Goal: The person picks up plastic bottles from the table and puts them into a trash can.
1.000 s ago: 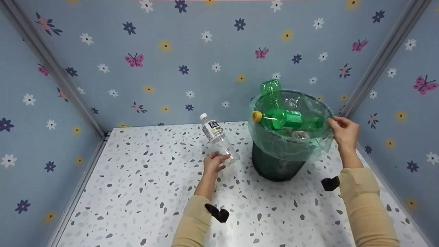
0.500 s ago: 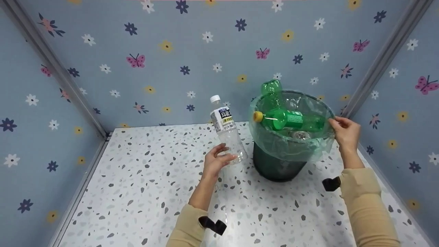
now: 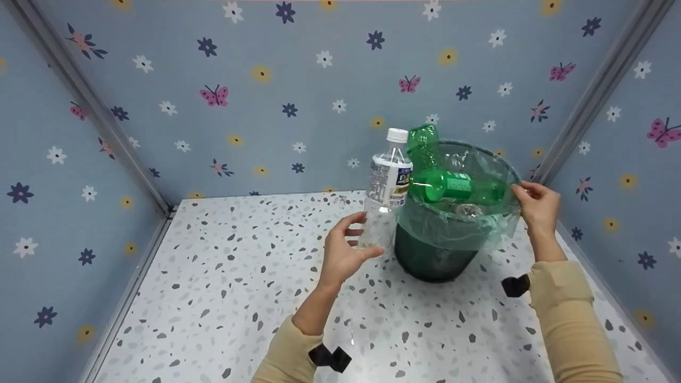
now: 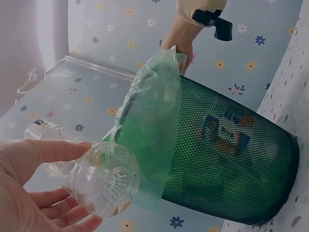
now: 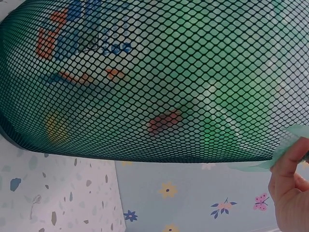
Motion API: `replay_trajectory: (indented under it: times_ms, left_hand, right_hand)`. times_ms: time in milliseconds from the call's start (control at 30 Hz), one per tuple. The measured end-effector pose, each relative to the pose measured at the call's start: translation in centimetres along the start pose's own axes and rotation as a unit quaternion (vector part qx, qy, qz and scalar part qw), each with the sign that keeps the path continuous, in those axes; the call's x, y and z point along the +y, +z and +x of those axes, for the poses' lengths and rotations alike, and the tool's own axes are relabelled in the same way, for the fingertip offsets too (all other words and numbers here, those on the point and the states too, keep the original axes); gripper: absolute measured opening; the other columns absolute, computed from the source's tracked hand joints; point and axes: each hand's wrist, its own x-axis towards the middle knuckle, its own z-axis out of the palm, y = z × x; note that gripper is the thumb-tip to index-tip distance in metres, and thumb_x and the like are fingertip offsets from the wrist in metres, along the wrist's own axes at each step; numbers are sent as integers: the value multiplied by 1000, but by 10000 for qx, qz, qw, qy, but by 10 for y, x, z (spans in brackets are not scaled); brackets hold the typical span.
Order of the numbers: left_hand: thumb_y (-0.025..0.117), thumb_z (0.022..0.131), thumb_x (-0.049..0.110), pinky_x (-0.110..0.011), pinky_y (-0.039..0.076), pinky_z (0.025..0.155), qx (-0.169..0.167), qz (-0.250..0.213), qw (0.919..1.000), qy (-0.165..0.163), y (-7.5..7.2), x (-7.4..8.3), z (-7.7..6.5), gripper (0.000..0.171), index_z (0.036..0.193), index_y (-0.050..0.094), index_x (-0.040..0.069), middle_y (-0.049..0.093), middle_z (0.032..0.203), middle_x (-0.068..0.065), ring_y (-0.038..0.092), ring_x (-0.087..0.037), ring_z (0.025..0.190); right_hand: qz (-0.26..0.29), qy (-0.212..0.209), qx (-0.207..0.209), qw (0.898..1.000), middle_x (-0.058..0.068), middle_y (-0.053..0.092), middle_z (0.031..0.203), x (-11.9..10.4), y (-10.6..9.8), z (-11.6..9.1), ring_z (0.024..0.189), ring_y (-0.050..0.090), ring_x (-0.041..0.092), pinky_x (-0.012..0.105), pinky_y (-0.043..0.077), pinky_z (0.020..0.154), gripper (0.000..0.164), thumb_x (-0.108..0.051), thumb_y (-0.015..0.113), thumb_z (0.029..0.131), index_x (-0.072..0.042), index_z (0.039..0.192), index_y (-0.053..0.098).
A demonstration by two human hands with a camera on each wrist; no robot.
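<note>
My left hand (image 3: 345, 250) grips a clear plastic bottle (image 3: 381, 226) near its base, thumb on one side and fingers on the other. The bottle has a white cap and a printed label, and stands nearly upright just left of the mesh trash bin (image 3: 433, 260). In the left wrist view its ribbed base (image 4: 111, 180) faces the camera. My right hand (image 3: 540, 205) pinches the bin's rim and the green bag (image 3: 441, 231) that lines it. Inside the bin lie a green bottle (image 3: 457, 186), another green bottle (image 3: 424, 146) standing bottom-up, and a clear one partly hidden.
The bin stands on a white speckled tabletop (image 3: 239, 276). Flower-patterned panels (image 3: 266, 106) close in the back and both sides, with metal posts (image 3: 106, 117) at the corners.
My left hand has lifted the clear bottle and carried it right, up to the bin's left side, turning it more upright. My right hand keeps its place on the rim.
</note>
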Motion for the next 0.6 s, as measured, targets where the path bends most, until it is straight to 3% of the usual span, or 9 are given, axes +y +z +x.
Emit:
replay_trajectory:
  times_ms: [133,200,267,400,533,600]
  left_hand:
    - [79,62,7,-37,45,79,99,899,9941,602,5,17,1,62,119,54,7,54,114,-4,53,-23,98]
    - [79,61,7,-36,46,77,251,1524,9833,966,8,26,3,62,119,55,8,54,113,-3,53,-21,98]
    - [79,61,6,-34,47,73,443,2195,9652,1353,12,35,6,61,118,56,8,54,112,-3,53,-20,98]
    - [73,61,-1,-31,47,72,787,3448,9119,2081,21,54,11,58,117,58,8,55,110,-4,52,-18,98]
    - [65,61,-7,-27,44,75,1017,4629,8436,2525,31,72,20,59,117,58,10,56,110,-3,52,-18,94]
    - [65,63,-5,-26,43,76,1139,5181,8049,2660,38,79,26,57,117,58,11,55,109,-2,51,-17,92]
  right_hand:
    - [-78,-8,14,10000,-14,50,67,0,0,0,57,45,1,13,38,51,38,-21,60,83,4,111,59]
    - [-124,-13,11,9999,-14,49,68,-1,0,0,58,45,1,13,38,52,38,-21,61,83,4,111,59]
    - [-140,-11,0,9999,-15,49,68,-1,0,0,58,44,0,13,38,52,38,-21,61,83,4,112,59]
    - [-140,-17,-24,9999,-15,49,67,-1,0,0,57,44,0,13,38,51,39,-21,60,83,4,113,58]
    - [-155,-85,1,9998,-15,49,67,-1,0,0,57,44,0,13,38,51,38,-20,60,83,5,112,58]
    - [-126,-86,19,9999,-14,49,67,-1,0,-1,59,44,1,13,38,52,37,-20,60,83,6,111,58]
